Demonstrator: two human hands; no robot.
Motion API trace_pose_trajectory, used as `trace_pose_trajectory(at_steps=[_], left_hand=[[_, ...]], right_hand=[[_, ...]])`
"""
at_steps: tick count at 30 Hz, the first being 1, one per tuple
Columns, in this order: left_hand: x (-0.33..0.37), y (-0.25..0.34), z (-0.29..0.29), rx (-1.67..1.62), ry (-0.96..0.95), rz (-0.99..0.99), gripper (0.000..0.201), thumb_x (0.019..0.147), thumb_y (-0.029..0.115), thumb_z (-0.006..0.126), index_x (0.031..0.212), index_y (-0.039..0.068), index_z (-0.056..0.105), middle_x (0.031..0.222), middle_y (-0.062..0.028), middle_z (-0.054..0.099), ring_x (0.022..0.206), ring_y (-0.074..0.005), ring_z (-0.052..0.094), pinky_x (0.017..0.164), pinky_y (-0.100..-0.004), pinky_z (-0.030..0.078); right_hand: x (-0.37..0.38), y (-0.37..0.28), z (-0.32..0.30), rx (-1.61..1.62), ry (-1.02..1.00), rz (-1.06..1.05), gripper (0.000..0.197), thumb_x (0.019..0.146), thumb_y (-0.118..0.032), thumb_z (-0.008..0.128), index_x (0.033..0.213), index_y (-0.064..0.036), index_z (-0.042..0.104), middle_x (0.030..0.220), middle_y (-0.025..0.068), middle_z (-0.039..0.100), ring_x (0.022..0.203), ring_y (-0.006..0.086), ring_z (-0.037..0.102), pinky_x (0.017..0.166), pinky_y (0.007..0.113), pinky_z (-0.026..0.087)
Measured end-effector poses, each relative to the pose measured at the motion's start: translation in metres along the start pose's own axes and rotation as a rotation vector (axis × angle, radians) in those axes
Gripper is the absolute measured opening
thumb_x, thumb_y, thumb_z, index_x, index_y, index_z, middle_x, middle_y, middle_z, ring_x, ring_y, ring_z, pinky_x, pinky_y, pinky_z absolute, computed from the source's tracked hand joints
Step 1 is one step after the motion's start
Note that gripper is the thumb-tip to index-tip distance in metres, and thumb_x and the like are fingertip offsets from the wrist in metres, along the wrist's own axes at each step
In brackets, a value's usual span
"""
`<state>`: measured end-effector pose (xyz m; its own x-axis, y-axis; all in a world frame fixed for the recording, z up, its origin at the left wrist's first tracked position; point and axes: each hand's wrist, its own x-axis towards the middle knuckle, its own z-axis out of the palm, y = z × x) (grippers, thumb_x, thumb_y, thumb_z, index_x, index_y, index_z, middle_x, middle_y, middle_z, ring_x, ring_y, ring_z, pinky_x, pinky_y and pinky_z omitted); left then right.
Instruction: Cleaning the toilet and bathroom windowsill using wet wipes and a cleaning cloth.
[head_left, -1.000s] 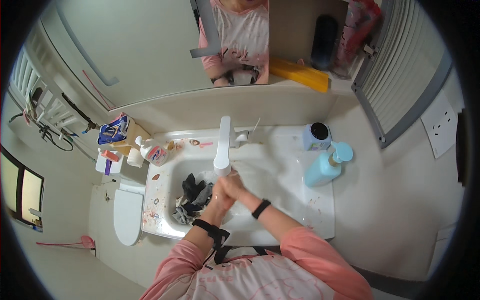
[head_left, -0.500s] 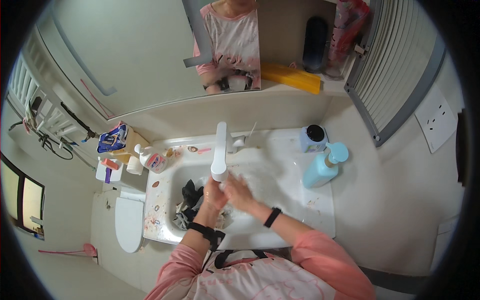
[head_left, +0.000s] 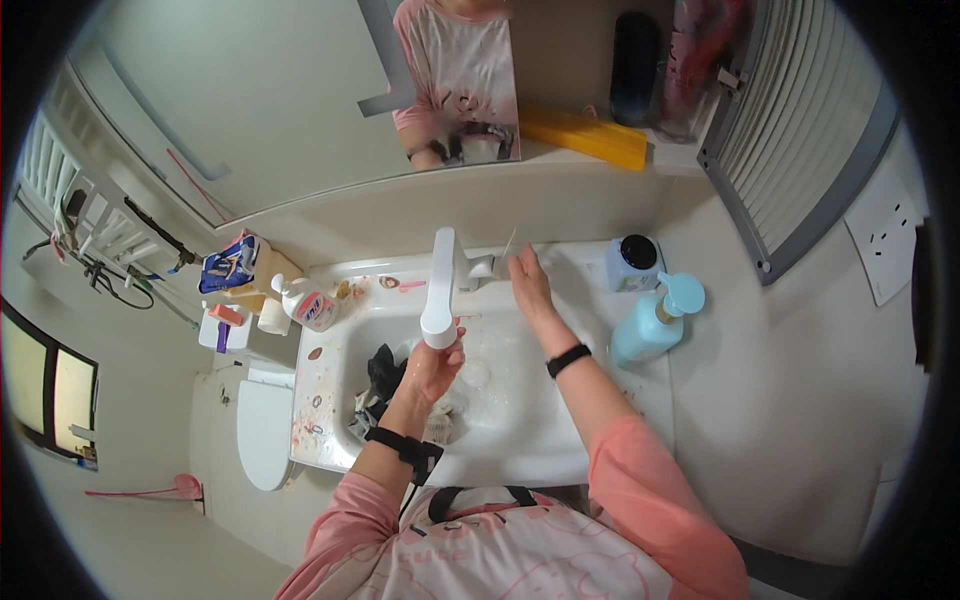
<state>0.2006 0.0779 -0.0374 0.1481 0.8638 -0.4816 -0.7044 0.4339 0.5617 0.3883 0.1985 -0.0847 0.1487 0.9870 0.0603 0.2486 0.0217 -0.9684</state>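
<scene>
My left hand (head_left: 434, 371) is under the spout of the white faucet (head_left: 440, 285), loosely curled with nothing visible in it; the spout hides part of its fingers. My right hand (head_left: 531, 283) reaches to the back of the white sink (head_left: 530, 430), fingers stretched out beside the faucet's side handle (head_left: 481, 267). Whether its fingertips touch the handle I cannot tell. A thin pale stick-like piece (head_left: 511, 241) rises by those fingertips. Dark and pale wet cloths (head_left: 384, 375) lie bunched in the basin's left side, close to my left wrist.
On the sink's right stand a light-blue pump bottle (head_left: 648, 330) and a lavender, black-capped container (head_left: 633, 265). A white pump bottle (head_left: 307, 305) stands at the left rim, beside brown stains. Above are a mirror (head_left: 300, 110) and an open cabinet door (head_left: 800, 130). A toilet (head_left: 265, 435) is at left.
My hands, together under the spout before, are now apart. The right hand has moved up and right to beside the faucet handle; the left hand stays under the spout.
</scene>
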Motion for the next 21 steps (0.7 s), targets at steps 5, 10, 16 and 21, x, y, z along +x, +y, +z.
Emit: trace_pose_trajectory(at_steps=[5,10,16,21], left_hand=[[-0.012,0.01,-0.004,0.296,0.053,0.084,0.019,0.101,0.018,0.046,0.111,0.007,0.057,0.068,0.0054,0.039,0.054,-0.005,0.03,0.046,-0.0217,0.025],[-0.008,-0.009,-0.001,0.477,0.125,0.107,0.015,0.099,0.023,0.048,0.092,0.011,0.053,0.064,0.0082,0.034,0.05,-0.0053,0.03,0.042,-0.0235,0.021],[-0.002,-0.008,-0.004,0.356,0.234,0.107,0.032,0.097,0.026,0.043,0.068,0.016,0.034,0.055,0.0056,0.027,0.043,-0.0086,0.023,0.041,-0.0272,0.015],[-0.015,-0.016,0.005,0.353,0.304,0.129,0.033,0.092,0.028,0.047,0.064,0.017,0.033,0.053,0.0053,0.026,0.042,-0.0082,0.022,0.04,-0.0286,0.015]], right_hand=[[0.003,-0.031,0.024,0.245,-0.214,0.108,0.071,0.099,-0.039,0.047,0.154,-0.0047,0.02,0.148,0.0206,0.043,0.138,0.0271,0.041,0.112,0.033,0.031],[0.001,-0.011,0.02,0.135,-0.218,0.056,0.073,0.098,-0.043,0.05,0.155,-0.0056,0.02,0.15,0.0194,0.041,0.138,0.026,0.04,0.113,0.034,0.03],[-0.044,0.014,0.013,0.389,-0.211,0.108,0.059,0.1,-0.039,0.051,0.147,-0.0037,0.04,0.143,0.0159,0.05,0.134,0.0218,0.045,0.111,0.032,0.033],[-0.089,-0.003,0.0,0.239,-0.402,0.219,0.056,0.098,-0.042,0.052,0.134,0.0003,0.053,0.131,0.016,0.06,0.126,0.0271,0.054,0.104,0.035,0.04]])
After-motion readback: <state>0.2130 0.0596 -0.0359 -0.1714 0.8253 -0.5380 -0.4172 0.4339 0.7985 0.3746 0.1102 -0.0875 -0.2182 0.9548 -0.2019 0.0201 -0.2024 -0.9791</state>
